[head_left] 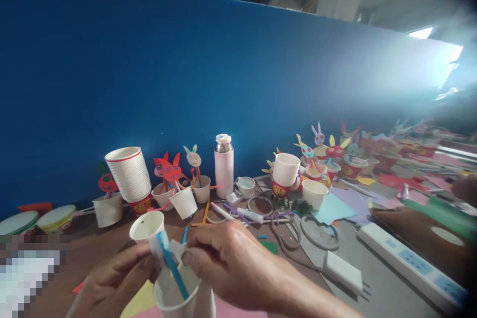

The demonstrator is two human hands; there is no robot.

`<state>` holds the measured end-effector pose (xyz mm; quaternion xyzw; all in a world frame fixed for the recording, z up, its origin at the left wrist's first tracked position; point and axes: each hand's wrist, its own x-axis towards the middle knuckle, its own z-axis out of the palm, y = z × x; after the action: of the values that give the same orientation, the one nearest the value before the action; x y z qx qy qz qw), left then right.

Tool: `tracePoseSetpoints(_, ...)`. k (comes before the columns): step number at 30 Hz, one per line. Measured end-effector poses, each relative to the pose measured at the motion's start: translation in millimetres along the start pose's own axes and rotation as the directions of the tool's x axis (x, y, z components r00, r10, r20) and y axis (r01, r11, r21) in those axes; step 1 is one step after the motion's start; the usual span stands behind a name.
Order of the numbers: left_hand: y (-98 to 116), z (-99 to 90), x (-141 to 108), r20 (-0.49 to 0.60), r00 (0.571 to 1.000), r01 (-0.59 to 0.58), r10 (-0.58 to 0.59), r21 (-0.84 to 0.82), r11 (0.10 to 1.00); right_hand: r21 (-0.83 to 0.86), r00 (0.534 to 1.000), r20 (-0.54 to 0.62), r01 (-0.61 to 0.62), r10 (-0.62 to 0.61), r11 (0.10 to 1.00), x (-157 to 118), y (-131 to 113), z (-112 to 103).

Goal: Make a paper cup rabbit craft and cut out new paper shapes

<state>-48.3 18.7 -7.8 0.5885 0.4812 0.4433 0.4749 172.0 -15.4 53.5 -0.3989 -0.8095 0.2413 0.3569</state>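
a blue strip (174, 267) slants between the two hands, over the front paper cup (166, 303); whether its lower end touches the inside is hard to tell. the left hand (119, 268) has thumb and fingers pinched on translucent tape (155, 252) at the strip's top; the right hand (238, 261) has thumb and forefinger clamped on a small white tab (177, 248). this looks like the taping step, and the next move seems to call for a steady left pinch and a light right touch. just behind the left hand, a white paper cup (147, 226) shows a dark spot inside. farther back, a tilted cup stack (130, 179) rises from a red cup (141, 205), and another cup (201, 190) holds a paper rabbit head (194, 159) on a stem.
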Motion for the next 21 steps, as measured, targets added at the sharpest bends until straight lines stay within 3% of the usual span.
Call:
tracePoseSetpoints(5, 12.3, 3.1, 0.9, 0.099, 0.993, -0.070, 0.067, 0.032, 0.997, 0.107, 0.994, 0.072, -0.092, 0.085, 0.990, 7.3, 15.4, 8.0)
tracePoseSetpoints(12, 21.5, 11.7, -4.5, 0.032, 0.986, -0.166, 0.163, 0.154, 0.974, 0.178, 0.988, 0.084, -0.141, 0.128, 0.974, 10.7, 22.1, 18.5)
tracePoseSetpoints(21, 15.0, 7.6, -2.3, 0.048, 0.982, -0.186, 0.180, 0.181, 0.966, 0.274, 0.991, 0.045, -0.134, 0.127, 0.952, 14.3, 21.9, 25.7)
